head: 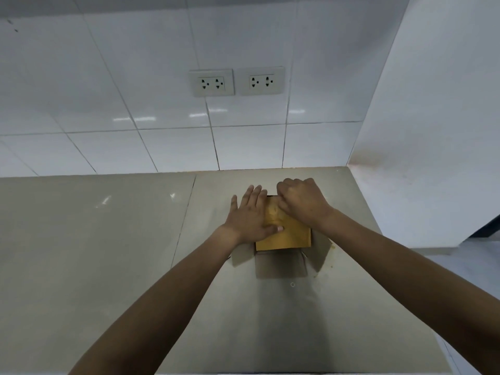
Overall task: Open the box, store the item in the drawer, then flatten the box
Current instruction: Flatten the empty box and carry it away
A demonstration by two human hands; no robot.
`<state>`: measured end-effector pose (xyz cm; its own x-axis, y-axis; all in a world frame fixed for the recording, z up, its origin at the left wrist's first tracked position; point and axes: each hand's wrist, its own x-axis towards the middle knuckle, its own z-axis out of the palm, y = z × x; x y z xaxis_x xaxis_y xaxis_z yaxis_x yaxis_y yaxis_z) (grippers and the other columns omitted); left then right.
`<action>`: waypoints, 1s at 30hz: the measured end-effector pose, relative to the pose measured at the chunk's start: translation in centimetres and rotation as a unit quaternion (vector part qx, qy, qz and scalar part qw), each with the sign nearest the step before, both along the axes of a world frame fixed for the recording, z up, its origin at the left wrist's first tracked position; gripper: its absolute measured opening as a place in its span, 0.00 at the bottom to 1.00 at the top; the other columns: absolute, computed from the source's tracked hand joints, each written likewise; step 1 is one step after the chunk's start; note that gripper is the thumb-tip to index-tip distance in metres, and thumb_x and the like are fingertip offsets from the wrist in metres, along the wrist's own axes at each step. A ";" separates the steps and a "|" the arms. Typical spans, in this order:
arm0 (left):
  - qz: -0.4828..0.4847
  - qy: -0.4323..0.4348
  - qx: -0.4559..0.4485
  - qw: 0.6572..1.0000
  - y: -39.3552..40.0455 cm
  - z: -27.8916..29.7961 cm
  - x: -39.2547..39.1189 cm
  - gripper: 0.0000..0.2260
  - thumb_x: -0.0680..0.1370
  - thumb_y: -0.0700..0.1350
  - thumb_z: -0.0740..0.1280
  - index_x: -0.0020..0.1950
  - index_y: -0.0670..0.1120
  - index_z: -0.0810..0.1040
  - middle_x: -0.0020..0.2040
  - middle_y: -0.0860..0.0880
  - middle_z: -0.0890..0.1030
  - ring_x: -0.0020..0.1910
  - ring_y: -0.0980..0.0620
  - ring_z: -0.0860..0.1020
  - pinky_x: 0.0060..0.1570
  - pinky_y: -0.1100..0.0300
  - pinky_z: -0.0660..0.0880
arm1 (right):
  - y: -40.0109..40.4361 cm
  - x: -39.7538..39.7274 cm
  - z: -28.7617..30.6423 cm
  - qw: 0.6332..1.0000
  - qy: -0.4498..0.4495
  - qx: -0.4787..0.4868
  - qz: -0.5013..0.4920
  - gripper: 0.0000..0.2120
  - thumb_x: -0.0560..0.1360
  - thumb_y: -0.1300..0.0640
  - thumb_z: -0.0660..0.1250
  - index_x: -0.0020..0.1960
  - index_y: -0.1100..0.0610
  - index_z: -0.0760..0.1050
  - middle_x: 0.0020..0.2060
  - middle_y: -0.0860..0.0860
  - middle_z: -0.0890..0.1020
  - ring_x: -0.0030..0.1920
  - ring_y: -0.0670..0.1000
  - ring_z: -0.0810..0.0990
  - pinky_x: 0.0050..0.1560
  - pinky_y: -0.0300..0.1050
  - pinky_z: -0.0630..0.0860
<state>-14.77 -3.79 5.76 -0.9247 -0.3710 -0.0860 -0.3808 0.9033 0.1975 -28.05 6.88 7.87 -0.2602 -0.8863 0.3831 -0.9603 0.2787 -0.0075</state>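
Observation:
A small brown cardboard box (289,236) lies on the grey countertop (108,253), near the back right corner. Its near-side flaps (281,263) are spread open flat on the counter. My left hand (250,216) rests flat on the box's left part, fingers extended, thumb pressing on the top face. My right hand (301,200) is clenched in a fist on the box's far right corner; what its fingers grip is hidden. No item or drawer is in sight.
White tiled wall behind the counter carries two double power sockets (236,82). A white side wall (433,131) closes the right end of the counter. The counter's front edge (297,372) runs along the bottom of the view.

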 end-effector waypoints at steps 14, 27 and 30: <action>-0.011 0.033 0.032 0.999 0.3 -0.2 0.5 0.47 0.74 0.69 0.59 0.78 0.44 0.38 0.80 0.48 0.41 0.78 0.49 0.38 0.74 0.40 0.41 | 0.1 -1.3 1.7 0.977 -0.127 0.135 0.102 0.15 0.76 0.58 0.60 0.61 0.51 0.75 0.60 0.51 0.75 0.57 0.53 0.75 0.50 0.52 0.77; -0.026 0.021 0.013 0.999 0.5 -0.4 0.5 0.46 0.75 0.69 0.57 0.78 0.44 0.39 0.80 0.47 0.42 0.78 0.49 0.38 0.74 0.40 0.41 | -1.0 -1.2 2.3 0.983 -0.057 0.155 0.082 0.12 0.79 0.50 0.57 0.60 0.55 0.70 0.51 0.53 0.78 0.41 0.52 0.75 0.37 0.44 0.68; -0.020 0.023 0.015 0.999 0.5 -0.3 0.4 0.43 0.76 0.67 0.56 0.79 0.44 0.41 0.80 0.47 0.44 0.78 0.49 0.39 0.75 0.40 0.41 | -1.0 -1.4 2.6 0.985 -0.069 0.144 0.068 0.10 0.78 0.55 0.59 0.57 0.57 0.67 0.50 0.54 0.79 0.40 0.55 0.76 0.37 0.45 0.68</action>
<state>-14.41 -3.32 5.47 -0.9418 -0.3318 -0.0537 -0.3347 0.9110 0.2408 -29.49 5.86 10.48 -0.1631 -0.9834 0.0798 -0.9844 0.1568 -0.0795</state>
